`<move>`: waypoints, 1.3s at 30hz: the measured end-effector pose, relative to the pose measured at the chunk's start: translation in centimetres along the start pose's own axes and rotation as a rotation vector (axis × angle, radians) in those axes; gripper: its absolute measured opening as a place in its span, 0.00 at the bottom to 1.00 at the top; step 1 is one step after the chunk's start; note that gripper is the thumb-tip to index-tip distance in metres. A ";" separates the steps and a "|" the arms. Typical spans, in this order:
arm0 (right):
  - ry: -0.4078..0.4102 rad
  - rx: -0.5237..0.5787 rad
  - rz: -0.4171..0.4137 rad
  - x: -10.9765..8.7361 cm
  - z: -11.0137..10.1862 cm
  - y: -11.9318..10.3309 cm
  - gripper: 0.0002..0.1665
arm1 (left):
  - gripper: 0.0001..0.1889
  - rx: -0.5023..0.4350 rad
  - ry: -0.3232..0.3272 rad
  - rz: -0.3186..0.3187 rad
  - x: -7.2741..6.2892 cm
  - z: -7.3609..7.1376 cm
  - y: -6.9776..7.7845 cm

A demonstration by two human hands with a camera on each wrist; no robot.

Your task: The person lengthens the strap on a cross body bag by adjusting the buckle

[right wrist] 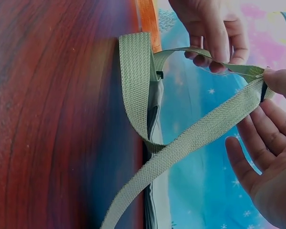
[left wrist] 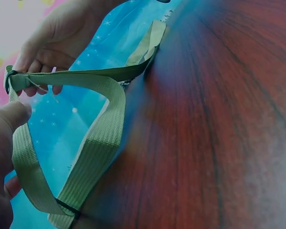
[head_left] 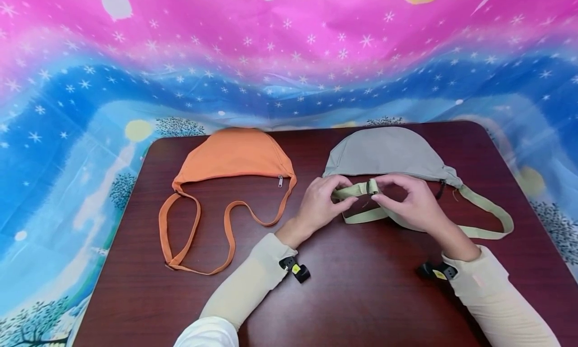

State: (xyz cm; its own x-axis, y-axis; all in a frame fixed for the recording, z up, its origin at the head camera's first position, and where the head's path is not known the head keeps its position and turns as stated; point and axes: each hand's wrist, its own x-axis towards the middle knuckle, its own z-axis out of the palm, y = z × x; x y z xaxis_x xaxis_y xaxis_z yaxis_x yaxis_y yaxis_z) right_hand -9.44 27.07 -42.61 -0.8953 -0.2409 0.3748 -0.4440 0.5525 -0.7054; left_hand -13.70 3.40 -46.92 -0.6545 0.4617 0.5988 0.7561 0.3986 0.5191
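A grey waist bag [head_left: 384, 149] lies on the table, its pale green webbing strap [head_left: 489, 201] looping out to the right and toward the front. Just in front of the bag, both hands hold a raised stretch of that strap. My left hand [head_left: 318, 201] pinches it between thumb and fingers. At the small black strap slider [head_left: 369, 187], the right hand [head_left: 413, 199] grips the folded strap with thumb and fingertips. A loose thread hangs near the slider in the left wrist view. In the right wrist view the strap [right wrist: 200, 117] runs from the slider down toward the table.
An orange waist bag [head_left: 235, 154] lies to the left, its strap [head_left: 230, 231] spread in loops toward the front. Dark reddish wood makes up the tabletop [head_left: 343, 297]. A patterned pink and blue cloth [head_left: 271, 51] hangs behind and around the table.
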 end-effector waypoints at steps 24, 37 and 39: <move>-0.026 0.003 0.014 0.0 -0.4 -0.3 0.21 | 0.15 -0.019 -0.002 0.034 0.5 0.4 0.4; -0.057 0.002 0.042 -0.1 -0.4 0.0 0.21 | 0.13 -0.109 -0.069 0.043 0.7 0.1 0.4; -0.074 0.010 0.033 -0.1 -0.2 0.2 0.22 | 0.13 -0.121 -0.066 0.037 0.7 0.1 0.4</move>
State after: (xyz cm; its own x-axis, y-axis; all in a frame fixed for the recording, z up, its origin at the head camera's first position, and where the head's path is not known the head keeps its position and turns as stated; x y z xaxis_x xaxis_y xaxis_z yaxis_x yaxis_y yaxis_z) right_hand -9.38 27.37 -42.66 -0.9096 -0.2811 0.3059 -0.4141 0.5534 -0.7227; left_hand -13.83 3.95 -46.36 -0.6214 0.5271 0.5797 0.7716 0.2834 0.5695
